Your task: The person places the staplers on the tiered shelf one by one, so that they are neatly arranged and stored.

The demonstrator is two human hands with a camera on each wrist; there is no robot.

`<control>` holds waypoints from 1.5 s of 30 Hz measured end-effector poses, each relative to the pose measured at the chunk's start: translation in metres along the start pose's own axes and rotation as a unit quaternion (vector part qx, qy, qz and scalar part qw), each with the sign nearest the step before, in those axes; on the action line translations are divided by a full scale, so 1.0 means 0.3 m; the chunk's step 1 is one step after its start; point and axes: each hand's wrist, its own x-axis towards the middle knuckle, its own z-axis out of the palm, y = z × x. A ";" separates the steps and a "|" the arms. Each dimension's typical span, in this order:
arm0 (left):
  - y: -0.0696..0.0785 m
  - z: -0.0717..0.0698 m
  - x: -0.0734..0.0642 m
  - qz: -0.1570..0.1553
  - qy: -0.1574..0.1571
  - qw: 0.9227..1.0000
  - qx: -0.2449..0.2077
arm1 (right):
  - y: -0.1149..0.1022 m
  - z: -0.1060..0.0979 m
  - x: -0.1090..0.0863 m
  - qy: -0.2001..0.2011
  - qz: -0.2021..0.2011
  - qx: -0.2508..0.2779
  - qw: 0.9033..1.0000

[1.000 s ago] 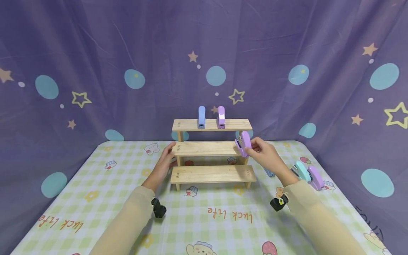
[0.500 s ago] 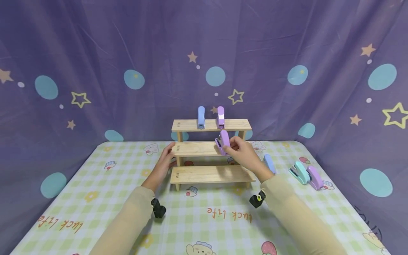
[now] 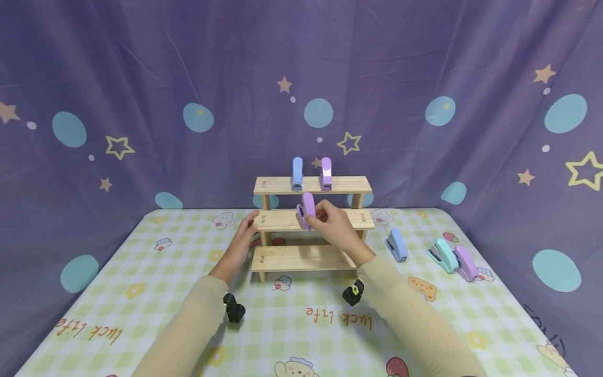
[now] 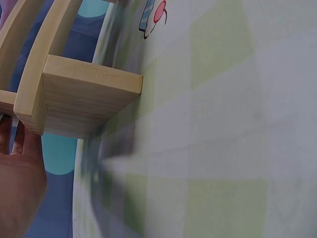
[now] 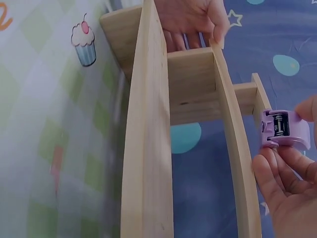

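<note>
A stepped three-tier wooden shelf (image 3: 311,257) stands on the table. My left hand (image 3: 239,245) holds the left end of its middle tier; in the right wrist view, one digit of that left hand (image 5: 190,20) is at the plank's end and other fingers are below. My right hand (image 3: 335,226) pinches a purple stapler (image 3: 308,209) between thumb and fingers, upright at the middle tier. Whether its base touches the plank cannot be told. The right wrist view shows an end of this purple stapler (image 5: 282,130) close to the plank.
On the top tier stand a blue stapler (image 3: 297,174) and another purple stapler (image 3: 326,174). Right of the shelf are a blue stapler (image 3: 397,245), a mint stapler (image 3: 444,255) and a purple stapler (image 3: 466,263). A purple curtain (image 3: 235,78) hangs behind the table.
My right hand has carried the purple stapler leftward along the middle tier, from its right end to near its middle. The left hand has stayed at the shelf's left end.
</note>
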 end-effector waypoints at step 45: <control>0.014 0.002 -0.014 0.019 -0.014 1.000 0.005 | -0.035 0.112 0.046 0.013 0.030 -0.016 0.999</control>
